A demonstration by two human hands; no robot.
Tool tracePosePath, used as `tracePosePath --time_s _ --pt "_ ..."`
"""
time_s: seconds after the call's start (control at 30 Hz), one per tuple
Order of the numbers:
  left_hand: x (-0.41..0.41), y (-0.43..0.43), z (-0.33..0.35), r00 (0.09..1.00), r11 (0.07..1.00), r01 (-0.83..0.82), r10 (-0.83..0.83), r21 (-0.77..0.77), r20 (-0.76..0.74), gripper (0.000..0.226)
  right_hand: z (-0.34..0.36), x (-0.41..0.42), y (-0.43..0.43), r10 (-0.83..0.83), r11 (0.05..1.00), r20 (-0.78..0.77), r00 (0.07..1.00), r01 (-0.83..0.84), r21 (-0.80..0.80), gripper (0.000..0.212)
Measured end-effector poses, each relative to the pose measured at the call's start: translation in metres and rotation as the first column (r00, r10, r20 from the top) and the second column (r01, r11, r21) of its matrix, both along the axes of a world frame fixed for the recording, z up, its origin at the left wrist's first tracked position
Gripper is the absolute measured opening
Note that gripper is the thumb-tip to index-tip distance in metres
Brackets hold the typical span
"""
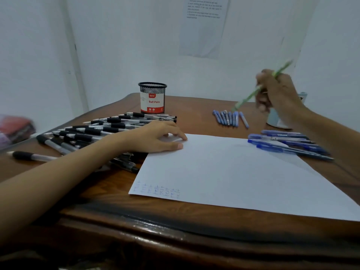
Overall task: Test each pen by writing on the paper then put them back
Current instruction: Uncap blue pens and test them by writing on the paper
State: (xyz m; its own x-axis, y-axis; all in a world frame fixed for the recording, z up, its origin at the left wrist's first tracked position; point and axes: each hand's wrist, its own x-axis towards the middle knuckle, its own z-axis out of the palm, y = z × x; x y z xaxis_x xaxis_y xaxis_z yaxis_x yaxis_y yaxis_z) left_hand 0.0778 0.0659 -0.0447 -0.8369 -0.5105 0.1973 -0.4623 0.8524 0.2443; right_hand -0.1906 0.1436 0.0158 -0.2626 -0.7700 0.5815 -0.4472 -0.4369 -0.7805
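The left arm [78,162] reaches forward, the left hand [157,137] lying palm-down with fingers loosely spread. The right hand [276,90] is raised, blurred, fingers curled round a pen [247,98].

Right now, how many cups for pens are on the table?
2. The black mesh cup stands at the back, behind the black pens. A pale cup stands on the right, partly hidden by the right hand holding a green pen.
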Motion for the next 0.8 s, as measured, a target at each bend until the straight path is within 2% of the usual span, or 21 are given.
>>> tracePosePath --time_s 0.03,0.07,0.17,0.2,0.23,0.3,0.37,0.43,0.53,0.7,0.8 --pt "0.0 -0.001 0.0 1.0 1.0 0.001 -0.001 -0.004 0.002 0.033 -0.001 0.022 0.008 0.117 0.981 0.211 0.971 -0.146 0.128 0.033" --pt "0.0 -0.001 0.0 1.0 1.0 0.001 -0.001 -0.009 0.005 0.032 -0.004 0.042 0.017 0.2 0.928 0.318 0.927 -0.283 0.242 0.037" --pt "0.001 -0.002 -0.001 1.0 0.999 0.028 -0.028 -0.021 -0.013 0.019 -0.021 0.086 0.045 0.454 0.69 0.294 0.841 -0.54 0.482 0.042" --pt "0.001 -0.001 -0.001 0.999 0.999 0.047 -0.047 -0.021 -0.023 0.018 -0.028 0.097 0.053 0.51 0.644 0.267 0.818 -0.568 0.512 0.04" --pt "0.002 0.0 -0.001 0.997 0.998 0.064 -0.065 -0.025 -0.03 0.026 -0.035 0.106 0.06 0.535 0.629 0.236 0.811 -0.569 0.529 0.036" --pt "0.002 0.002 0.001 0.998 0.997 0.063 -0.064 -0.038 -0.015 0.04 -0.045 0.122 0.071 0.55 0.665 0.142 0.823 -0.534 0.523 0.03" --pt "0.0 0.002 0.002 0.999 0.998 0.034 -0.034 -0.052 0.001 0.035 -0.052 0.133 0.077 0.548 0.728 0.067 0.834 -0.515 0.452 0.037" --pt "0.0 0.001 0.002 1.0 0.998 0.029 -0.029 -0.058 0.001 0.034 -0.054 0.137 0.079 0.538 0.764 0.069 0.84 -0.521 0.381 0.04" --pt "0.001 0.001 0.001 0.998 0.997 0.051 -0.052 -0.062 -0.018 0.041 -0.053 0.136 0.079 0.52 0.759 0.161 0.839 -0.541 0.363 0.036" --pt "0.0 0.003 0.002 0.996 0.993 0.092 -0.093 -0.073 -0.013 0.058 -0.057 0.133 0.079 0.569 0.697 0.186 0.801 -0.59 0.407 0.041" --pt "0.0 0.002 0.002 0.999 0.997 0.05 -0.05 -0.058 0.003 0.044 -0.055 0.135 0.081 0.544 0.742 0.098 0.834 -0.532 0.408 0.038"
